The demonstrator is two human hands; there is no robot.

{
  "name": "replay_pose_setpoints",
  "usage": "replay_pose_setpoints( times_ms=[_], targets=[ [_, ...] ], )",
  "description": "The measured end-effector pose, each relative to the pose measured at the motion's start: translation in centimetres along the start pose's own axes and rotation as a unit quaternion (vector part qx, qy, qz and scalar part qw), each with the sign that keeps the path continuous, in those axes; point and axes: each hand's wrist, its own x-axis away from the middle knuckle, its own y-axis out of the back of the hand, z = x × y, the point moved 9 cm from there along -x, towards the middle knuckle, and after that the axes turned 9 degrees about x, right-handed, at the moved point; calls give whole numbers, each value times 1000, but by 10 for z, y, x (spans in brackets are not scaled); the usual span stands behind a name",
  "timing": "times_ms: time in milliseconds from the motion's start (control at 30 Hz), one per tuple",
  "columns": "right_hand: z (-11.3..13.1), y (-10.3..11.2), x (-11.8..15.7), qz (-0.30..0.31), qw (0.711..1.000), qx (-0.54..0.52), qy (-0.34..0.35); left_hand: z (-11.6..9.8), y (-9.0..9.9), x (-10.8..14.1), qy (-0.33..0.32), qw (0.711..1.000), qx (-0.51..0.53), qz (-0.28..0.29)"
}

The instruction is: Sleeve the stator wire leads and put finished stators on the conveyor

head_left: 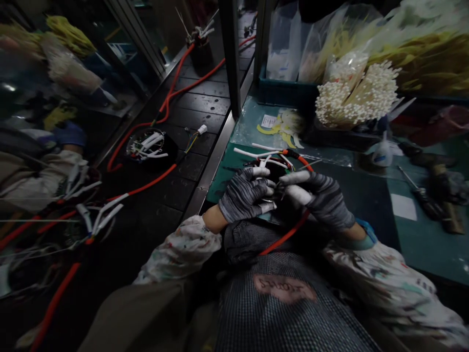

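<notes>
Best done slowly at frame centre: left grey-striped knit-gloved hand [245,195] closed around the white-sleeved wire bundle [269,161], right gloved hand [322,198] pinching the thin orange cable [289,233] steady.

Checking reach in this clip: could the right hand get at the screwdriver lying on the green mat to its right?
Probably yes: the screwdriver lies uncovered beside the right hand, nothing between, though that hand is busy gripping wires.
</notes>
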Motion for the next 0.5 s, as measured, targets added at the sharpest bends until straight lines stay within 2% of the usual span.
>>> replay_pose_setpoints(
  times_ms=[100, 267, 500],
  targets=[
    [-1, 2, 3, -19, 1000, -11, 4, 1, -2, 0, 1, 1000, -3, -1],
    [12, -15, 6, 48, 997, -36, 44, 9, -6, 5, 29, 999, -28, 22],
    [12, -13, 8, 18, 997, 2, 70, 9, 0, 4, 22, 1000, -17, 9]
  ],
)
